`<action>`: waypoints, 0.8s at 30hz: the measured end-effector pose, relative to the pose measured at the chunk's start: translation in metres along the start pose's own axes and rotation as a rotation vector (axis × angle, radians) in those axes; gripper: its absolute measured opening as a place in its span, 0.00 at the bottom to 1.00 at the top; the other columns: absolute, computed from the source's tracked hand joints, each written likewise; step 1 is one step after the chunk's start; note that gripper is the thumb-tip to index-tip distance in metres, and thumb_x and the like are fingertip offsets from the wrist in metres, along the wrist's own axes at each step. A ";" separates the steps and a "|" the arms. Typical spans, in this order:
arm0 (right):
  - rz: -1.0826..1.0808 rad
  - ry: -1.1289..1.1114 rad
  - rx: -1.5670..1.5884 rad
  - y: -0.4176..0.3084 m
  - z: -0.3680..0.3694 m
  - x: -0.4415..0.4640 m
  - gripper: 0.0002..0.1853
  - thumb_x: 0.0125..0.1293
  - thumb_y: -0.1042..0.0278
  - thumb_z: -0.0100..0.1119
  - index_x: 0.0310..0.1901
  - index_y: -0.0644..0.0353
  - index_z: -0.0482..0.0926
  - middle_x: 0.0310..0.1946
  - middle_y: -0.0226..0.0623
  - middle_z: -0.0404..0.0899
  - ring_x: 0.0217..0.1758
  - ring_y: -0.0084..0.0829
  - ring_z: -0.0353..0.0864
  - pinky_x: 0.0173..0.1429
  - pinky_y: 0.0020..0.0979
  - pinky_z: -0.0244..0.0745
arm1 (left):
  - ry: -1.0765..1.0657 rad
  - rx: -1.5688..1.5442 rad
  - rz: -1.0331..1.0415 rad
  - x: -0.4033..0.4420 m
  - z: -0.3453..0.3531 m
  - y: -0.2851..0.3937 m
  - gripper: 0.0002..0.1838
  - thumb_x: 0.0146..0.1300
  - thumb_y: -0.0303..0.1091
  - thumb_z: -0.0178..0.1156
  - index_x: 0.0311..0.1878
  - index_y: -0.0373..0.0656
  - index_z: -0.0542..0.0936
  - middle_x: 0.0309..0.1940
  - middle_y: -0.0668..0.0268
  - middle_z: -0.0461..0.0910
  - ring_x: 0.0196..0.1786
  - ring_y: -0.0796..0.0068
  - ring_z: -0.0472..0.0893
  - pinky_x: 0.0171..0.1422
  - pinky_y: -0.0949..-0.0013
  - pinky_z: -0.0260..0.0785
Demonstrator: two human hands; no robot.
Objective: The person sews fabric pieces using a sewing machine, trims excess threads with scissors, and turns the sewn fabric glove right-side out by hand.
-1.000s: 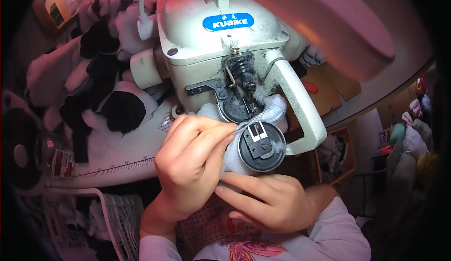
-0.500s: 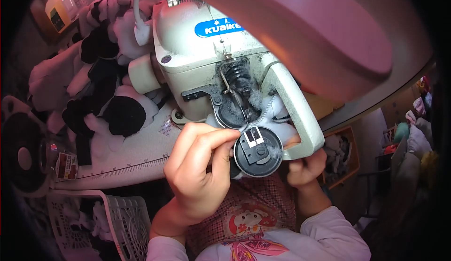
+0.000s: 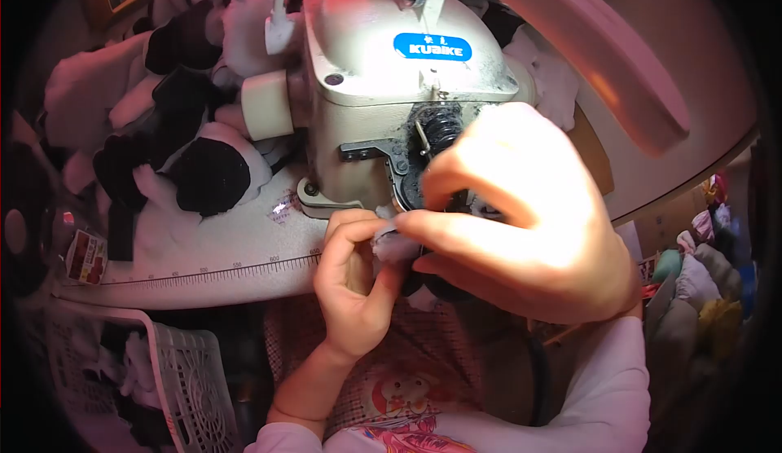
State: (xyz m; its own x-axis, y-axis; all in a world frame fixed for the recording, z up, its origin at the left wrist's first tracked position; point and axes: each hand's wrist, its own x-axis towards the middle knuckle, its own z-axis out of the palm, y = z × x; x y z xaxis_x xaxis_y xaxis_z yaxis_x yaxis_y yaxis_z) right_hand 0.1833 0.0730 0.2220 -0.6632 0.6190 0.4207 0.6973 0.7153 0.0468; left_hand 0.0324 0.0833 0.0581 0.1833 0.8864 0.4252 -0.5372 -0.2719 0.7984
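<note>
Just in front of the cream sewing machine (image 3: 350,54), my left hand (image 3: 358,282) pinches a small white plush fabric piece (image 3: 395,247) between curled fingers and thumb. My right hand (image 3: 521,217) reaches across from the right, brightly lit, its fingertips closed at the same piece. The back of this hand hides the machine's round discs and most of its sewing area. Above the hands, a dark spring-like part (image 3: 440,127) coated with lint shows on the machine's front.
Black and white plush pieces (image 3: 212,178) are heaped left of the machine on the table (image 3: 220,278), which has a printed ruler edge. A plastic basket (image 3: 191,380) with fabric stands below left. A pink-lit curved arm (image 3: 603,62) crosses the upper right; bundled fabrics (image 3: 696,274) lie at right.
My right hand has come from behind the machine's handle-shaped arm to the front, meeting my left hand at the plush piece. The camera view has shifted, uncovering more of the machine's top.
</note>
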 end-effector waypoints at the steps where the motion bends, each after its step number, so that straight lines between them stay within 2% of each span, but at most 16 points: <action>1: -0.011 -0.041 -0.003 -0.001 0.003 0.006 0.15 0.42 0.63 0.71 0.33 0.57 0.83 0.34 0.30 0.74 0.37 0.33 0.73 0.38 0.33 0.66 | 0.016 -0.006 0.016 -0.001 0.001 -0.002 0.18 0.56 0.12 0.54 0.50 0.33 0.73 0.49 0.60 0.68 0.52 0.72 0.72 0.60 0.71 0.64; 2: -0.021 -0.082 -0.005 -0.002 0.005 0.012 0.13 0.42 0.63 0.70 0.32 0.56 0.82 0.34 0.29 0.73 0.37 0.33 0.72 0.37 0.33 0.66 | 0.084 -0.013 -0.011 -0.002 0.004 -0.001 0.14 0.56 0.12 0.57 0.46 0.33 0.76 0.46 0.62 0.70 0.49 0.74 0.72 0.55 0.74 0.65; 3: -0.032 -0.123 -0.007 -0.002 0.008 0.017 0.12 0.41 0.64 0.69 0.30 0.56 0.81 0.33 0.29 0.73 0.37 0.33 0.72 0.37 0.33 0.66 | 0.093 -0.024 -0.005 -0.002 0.004 0.001 0.14 0.56 0.12 0.57 0.46 0.33 0.76 0.46 0.62 0.70 0.49 0.74 0.72 0.55 0.74 0.65; 6: -0.108 -0.198 0.056 0.001 0.004 0.024 0.10 0.43 0.66 0.67 0.29 0.55 0.81 0.34 0.29 0.73 0.38 0.33 0.72 0.37 0.33 0.66 | 0.091 0.114 0.069 0.000 0.001 0.000 0.10 0.56 0.15 0.65 0.41 0.35 0.79 0.42 0.65 0.73 0.42 0.77 0.73 0.45 0.77 0.66; 9: -0.128 -0.248 0.155 0.008 -0.004 0.022 0.10 0.44 0.66 0.69 0.30 0.55 0.82 0.37 0.29 0.75 0.40 0.34 0.73 0.40 0.34 0.66 | 0.067 0.221 0.144 0.007 -0.006 -0.007 0.12 0.55 0.14 0.64 0.42 0.36 0.79 0.41 0.64 0.73 0.40 0.77 0.73 0.44 0.76 0.67; 11: -0.139 -0.279 0.207 0.008 -0.004 0.024 0.10 0.44 0.66 0.69 0.31 0.54 0.83 0.38 0.29 0.76 0.41 0.34 0.73 0.42 0.34 0.66 | 0.149 0.203 0.080 0.012 0.002 -0.003 0.12 0.54 0.15 0.65 0.41 0.36 0.79 0.43 0.63 0.72 0.40 0.76 0.73 0.44 0.76 0.67; 13: -0.018 -0.277 0.229 0.003 -0.001 0.025 0.10 0.44 0.65 0.73 0.30 0.54 0.82 0.37 0.28 0.75 0.45 0.35 0.72 0.48 0.37 0.64 | 0.272 0.156 0.172 0.014 0.007 -0.005 0.12 0.53 0.17 0.66 0.41 0.37 0.78 0.44 0.62 0.71 0.40 0.75 0.74 0.43 0.75 0.67; 14: -0.018 -0.284 0.228 0.002 -0.001 0.027 0.10 0.44 0.65 0.73 0.30 0.54 0.82 0.37 0.28 0.75 0.45 0.35 0.72 0.48 0.37 0.64 | 0.244 0.304 0.223 0.013 0.005 -0.005 0.13 0.51 0.18 0.67 0.40 0.38 0.78 0.45 0.60 0.70 0.39 0.74 0.74 0.42 0.75 0.67; 17: 0.034 -0.277 0.072 0.001 -0.001 0.030 0.12 0.42 0.65 0.75 0.28 0.54 0.82 0.37 0.27 0.74 0.47 0.36 0.71 0.51 0.39 0.61 | 0.154 0.430 0.302 0.012 0.000 -0.009 0.12 0.50 0.19 0.68 0.38 0.37 0.78 0.44 0.61 0.70 0.39 0.73 0.74 0.41 0.74 0.67; 22: 0.028 -0.270 0.081 0.005 0.005 0.032 0.12 0.39 0.69 0.76 0.25 0.52 0.80 0.34 0.26 0.73 0.46 0.36 0.71 0.48 0.37 0.61 | 0.130 0.274 0.218 0.013 -0.002 -0.003 0.09 0.53 0.20 0.66 0.39 0.34 0.81 0.37 0.64 0.72 0.38 0.74 0.74 0.43 0.74 0.67; 24: 0.032 -0.252 0.083 0.004 0.006 0.034 0.12 0.39 0.69 0.76 0.25 0.52 0.80 0.34 0.25 0.73 0.45 0.35 0.71 0.48 0.37 0.61 | 0.096 0.049 0.013 0.008 -0.004 -0.003 0.06 0.64 0.26 0.64 0.39 0.33 0.79 0.40 0.66 0.72 0.44 0.76 0.72 0.50 0.75 0.65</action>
State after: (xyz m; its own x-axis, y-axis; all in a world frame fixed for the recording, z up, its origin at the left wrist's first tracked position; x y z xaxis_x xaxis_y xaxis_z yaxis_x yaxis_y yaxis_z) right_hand 0.1618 0.0985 0.2308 -0.6953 0.6955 0.1810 0.7011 0.7118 -0.0418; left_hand 0.0322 0.0933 0.0573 0.0961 0.9138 0.3945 -0.4975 -0.2992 0.8142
